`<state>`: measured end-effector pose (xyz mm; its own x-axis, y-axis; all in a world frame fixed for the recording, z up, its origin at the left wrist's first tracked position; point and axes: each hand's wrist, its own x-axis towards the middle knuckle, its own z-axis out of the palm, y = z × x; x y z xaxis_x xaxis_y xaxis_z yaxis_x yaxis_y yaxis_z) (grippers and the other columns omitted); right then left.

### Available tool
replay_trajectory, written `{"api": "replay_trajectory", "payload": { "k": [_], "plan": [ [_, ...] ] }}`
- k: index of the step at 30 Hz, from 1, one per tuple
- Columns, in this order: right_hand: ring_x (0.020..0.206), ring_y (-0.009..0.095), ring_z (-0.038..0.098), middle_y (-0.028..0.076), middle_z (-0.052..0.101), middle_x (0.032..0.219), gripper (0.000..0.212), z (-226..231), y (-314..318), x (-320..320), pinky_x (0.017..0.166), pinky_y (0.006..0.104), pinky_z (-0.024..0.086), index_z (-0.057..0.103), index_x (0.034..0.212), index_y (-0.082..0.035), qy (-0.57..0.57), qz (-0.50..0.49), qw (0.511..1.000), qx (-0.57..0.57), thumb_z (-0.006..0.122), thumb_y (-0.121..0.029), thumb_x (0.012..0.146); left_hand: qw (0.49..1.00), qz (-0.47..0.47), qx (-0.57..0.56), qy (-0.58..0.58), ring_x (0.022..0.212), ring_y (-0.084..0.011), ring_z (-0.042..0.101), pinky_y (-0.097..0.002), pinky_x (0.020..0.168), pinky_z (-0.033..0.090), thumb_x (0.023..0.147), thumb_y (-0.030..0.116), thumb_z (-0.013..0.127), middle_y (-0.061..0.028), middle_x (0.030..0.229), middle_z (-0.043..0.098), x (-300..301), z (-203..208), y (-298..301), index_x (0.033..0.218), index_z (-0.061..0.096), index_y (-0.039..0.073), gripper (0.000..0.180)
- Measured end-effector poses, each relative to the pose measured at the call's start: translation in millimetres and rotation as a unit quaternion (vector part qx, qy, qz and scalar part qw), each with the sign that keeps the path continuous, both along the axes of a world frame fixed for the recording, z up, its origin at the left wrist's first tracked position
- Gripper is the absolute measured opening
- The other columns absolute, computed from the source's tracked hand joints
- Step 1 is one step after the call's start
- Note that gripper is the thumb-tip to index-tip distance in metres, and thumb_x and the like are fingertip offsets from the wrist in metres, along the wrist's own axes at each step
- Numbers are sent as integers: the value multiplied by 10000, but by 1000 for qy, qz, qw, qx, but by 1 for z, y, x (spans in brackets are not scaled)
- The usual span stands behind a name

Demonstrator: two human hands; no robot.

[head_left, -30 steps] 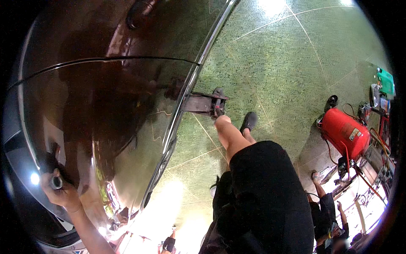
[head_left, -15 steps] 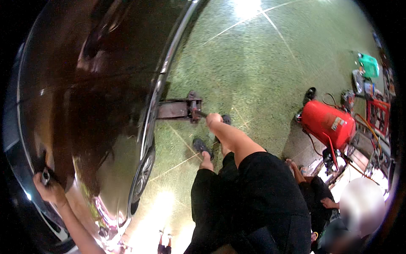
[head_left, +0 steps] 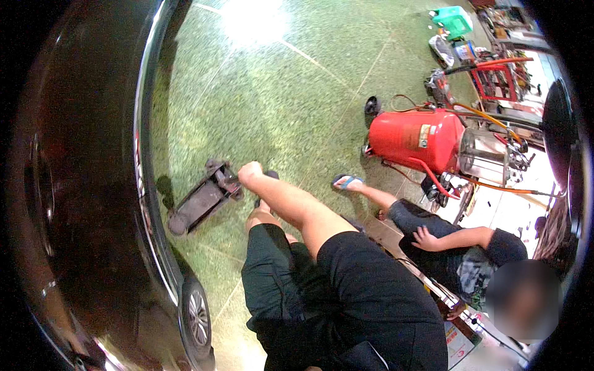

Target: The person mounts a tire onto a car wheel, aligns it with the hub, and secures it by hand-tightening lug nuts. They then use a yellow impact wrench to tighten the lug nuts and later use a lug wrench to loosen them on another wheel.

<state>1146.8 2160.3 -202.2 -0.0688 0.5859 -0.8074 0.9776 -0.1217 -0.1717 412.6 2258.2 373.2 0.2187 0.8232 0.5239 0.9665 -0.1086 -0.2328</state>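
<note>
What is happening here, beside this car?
A person in black shorts stands beside a dark car on a green floor. One foot is at a low floor jack that reaches under the car. Neither hand shows. Another person sits nearby, next to a red tank.

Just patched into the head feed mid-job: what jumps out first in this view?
The dark, glossy car body fills the whole left side, with one wheel showing at the bottom. A floor jack lies on the green floor beside it, by the wearer's raised knee. To the right stands a red tank on wheels with hoses, and another person sits in front of it, one hand on their thigh.
</note>
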Motion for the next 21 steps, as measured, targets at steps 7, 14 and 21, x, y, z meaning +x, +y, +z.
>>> {"api": "replay_trajectory", "payload": {
  "k": [7,14,21],
  "plan": [
    [999,212,731,28,759,1095,241,1,41,99,758,438,580,791,1038,-180,38,-42,998,12,616,-231,880,994,78,-48,-65,1024,-264,630,-388,864,529,976,430,566,-122,1105,667,185,-154,27,1220,622,27,475],
    [1038,240,721,41,740,1165,269,4,104,217,743,480,592,777,1101,-152,94,-84,991,-47,676,-206,857,962,189,-145,-134,1004,-255,628,-388,829,533,953,519,578,-105,1078,668,381,-218,52,1199,627,29,551],
    [1068,243,710,53,731,1190,274,13,140,255,802,449,596,775,1104,-131,147,-105,977,-116,627,-190,881,721,405,-312,-467,984,-245,627,-387,795,536,929,608,590,-88,1052,668,569,-280,15,1178,632,31,630]
  ]
}}
